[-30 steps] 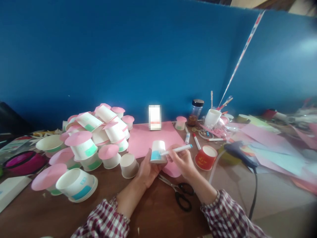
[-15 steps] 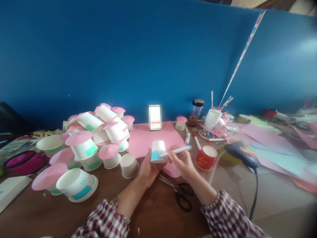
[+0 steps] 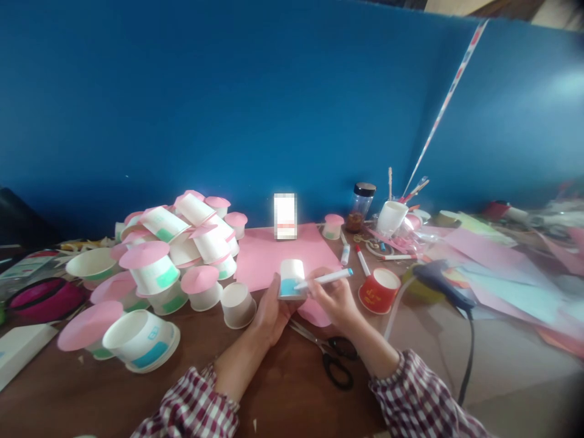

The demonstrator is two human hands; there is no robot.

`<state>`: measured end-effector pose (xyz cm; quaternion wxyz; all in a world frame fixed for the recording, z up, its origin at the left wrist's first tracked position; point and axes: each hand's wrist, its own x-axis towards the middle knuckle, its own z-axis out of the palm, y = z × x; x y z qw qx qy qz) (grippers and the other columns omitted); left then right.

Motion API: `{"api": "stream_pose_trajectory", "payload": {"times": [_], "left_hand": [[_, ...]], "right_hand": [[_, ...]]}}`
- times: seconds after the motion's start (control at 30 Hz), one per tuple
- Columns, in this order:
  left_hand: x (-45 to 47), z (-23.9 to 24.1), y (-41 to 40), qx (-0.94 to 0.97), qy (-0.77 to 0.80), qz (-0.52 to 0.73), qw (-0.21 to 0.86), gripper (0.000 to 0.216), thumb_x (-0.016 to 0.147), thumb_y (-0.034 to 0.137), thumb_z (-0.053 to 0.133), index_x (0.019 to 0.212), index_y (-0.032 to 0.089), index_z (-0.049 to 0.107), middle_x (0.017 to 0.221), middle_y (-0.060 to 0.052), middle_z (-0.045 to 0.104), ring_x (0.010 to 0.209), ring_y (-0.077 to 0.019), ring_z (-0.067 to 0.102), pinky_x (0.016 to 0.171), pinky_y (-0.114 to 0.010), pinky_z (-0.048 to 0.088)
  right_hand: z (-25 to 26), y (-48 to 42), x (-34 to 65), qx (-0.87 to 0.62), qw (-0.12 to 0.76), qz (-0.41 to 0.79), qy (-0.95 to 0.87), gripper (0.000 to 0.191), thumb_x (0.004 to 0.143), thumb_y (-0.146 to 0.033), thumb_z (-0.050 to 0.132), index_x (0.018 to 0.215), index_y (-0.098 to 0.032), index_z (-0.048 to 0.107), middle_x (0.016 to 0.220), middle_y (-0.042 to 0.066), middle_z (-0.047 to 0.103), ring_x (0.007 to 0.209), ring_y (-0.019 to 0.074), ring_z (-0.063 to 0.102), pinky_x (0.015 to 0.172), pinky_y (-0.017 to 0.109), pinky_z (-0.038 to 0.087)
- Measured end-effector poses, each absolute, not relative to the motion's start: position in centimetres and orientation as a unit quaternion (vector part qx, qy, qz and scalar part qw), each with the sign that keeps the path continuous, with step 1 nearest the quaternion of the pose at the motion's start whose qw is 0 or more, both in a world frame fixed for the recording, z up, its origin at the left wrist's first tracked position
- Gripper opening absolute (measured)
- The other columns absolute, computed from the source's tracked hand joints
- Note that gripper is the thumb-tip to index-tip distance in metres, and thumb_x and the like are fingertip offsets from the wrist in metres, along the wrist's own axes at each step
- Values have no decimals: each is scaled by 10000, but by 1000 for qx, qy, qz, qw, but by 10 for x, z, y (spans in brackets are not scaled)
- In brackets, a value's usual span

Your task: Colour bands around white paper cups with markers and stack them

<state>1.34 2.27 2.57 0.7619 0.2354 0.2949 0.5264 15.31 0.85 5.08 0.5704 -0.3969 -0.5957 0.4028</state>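
My left hand (image 3: 275,313) is wrapped round a white paper cup (image 3: 292,269) that bears a light blue patch on its near side. Between the fingers of my right hand (image 3: 336,301) is a white marker (image 3: 329,278) with a blue end pointing up to the right. The marker's tip meets or nearly meets the blue patch; I cannot tell if it touches. Under the cup lies a round piece of pink paper (image 3: 316,312), partly hidden. Scissors (image 3: 332,353) with black handles rest on the table below my right wrist.
On the left is a pile of paper cups (image 3: 152,267) topped with pink paper discs. Several stacked cups (image 3: 141,340) stand in front. To the right are a red paper cup (image 3: 379,291), a glue gun (image 3: 444,283) with its cord, and a jar (image 3: 361,207). Pink paper (image 3: 260,261) lies behind the hands.
The cup has turned or tilted slightly in my left hand, and the marker has shifted very little. Everything else stays in place.
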Motion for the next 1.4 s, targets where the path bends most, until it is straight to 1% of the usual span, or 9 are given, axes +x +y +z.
{"api": "stream_pose_trajectory", "payload": {"times": [0.27,0.4,0.53,0.63,0.83,0.97,1.17,1.3,1.4], "left_hand": [[13,29,23,232,310,535,751,345,861,385,503,928,78,645,890,-117,693,821,-204,643,821,-357,520],[12,29,22,239,304,530,755,352,863,394,498,911,76,641,883,-119,691,824,-206,644,832,-360,517],[13,29,22,240,307,533,751,374,860,415,495,922,74,636,898,-127,689,829,-215,644,827,-374,520],[13,29,22,241,316,536,745,391,856,433,495,900,71,637,876,-128,687,810,-214,642,815,-374,525],[13,30,21,254,310,537,742,414,860,438,487,947,63,639,893,-135,691,826,-217,644,816,-370,523],[14,30,21,252,315,542,737,403,857,436,493,923,69,645,883,-131,697,816,-217,651,824,-371,521],[14,29,22,264,319,543,731,417,859,441,487,943,63,642,923,-150,696,860,-236,652,829,-376,519],[14,28,22,261,320,543,731,410,853,439,499,942,64,640,920,-150,696,853,-238,656,824,-381,521],[14,28,22,268,315,539,734,413,852,440,502,957,66,639,924,-148,697,859,-240,655,829,-384,518]], "right_hand": [[51,8,154,-417,569,399,-586,34,766,-205,590,761,-172,590,644,1,582,593,132,536,548,242,428],[53,7,153,-408,558,416,-590,28,768,-204,578,766,-177,583,665,5,582,619,138,540,564,247,433],[54,6,155,-425,540,388,-614,19,772,-185,567,781,-175,581,694,11,589,636,142,536,577,252,427],[55,5,157,-413,532,391,-627,29,778,-177,559,776,-173,587,683,5,579,620,133,521,567,244,417],[54,6,157,-408,537,397,-623,41,786,-202,568,777,-169,591,666,6,586,602,134,523,546,239,405],[55,6,157,-402,535,396,-629,42,786,-201,570,775,-168,595,665,5,580,604,132,523,546,236,407],[55,5,157,-402,526,397,-636,50,782,-214,571,768,-172,594,652,6,575,593,131,513,545,242,406],[59,4,155,-426,534,374,-627,41,773,-197,562,786,-174,593,669,13,593,607,141,533,554,251,421],[61,3,154,-429,519,375,-637,39,760,-189,557,754,-173,593,662,12,590,599,140,526,558,254,425]]}}
